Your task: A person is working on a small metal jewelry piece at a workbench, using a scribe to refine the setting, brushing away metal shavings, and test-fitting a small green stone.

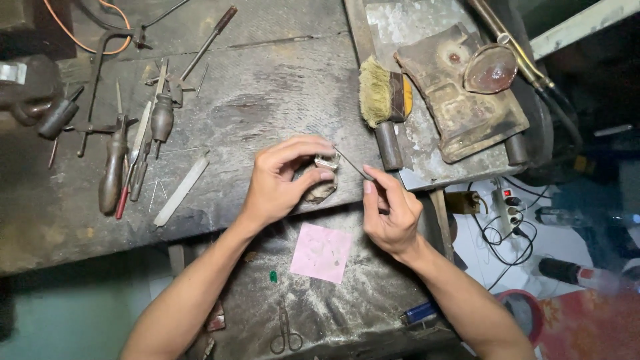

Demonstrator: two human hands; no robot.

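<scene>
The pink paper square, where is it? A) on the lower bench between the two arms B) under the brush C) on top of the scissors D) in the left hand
A: the pink paper square lies flat on the lower bench, between the forearms, below both hands.

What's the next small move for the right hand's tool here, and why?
Probably ease the thin metal tool a touch further onto the small silver piece. Its tip already meets the piece, which the left hand pinches over the bench edge, and the right hand grips the tool's rear.
</scene>
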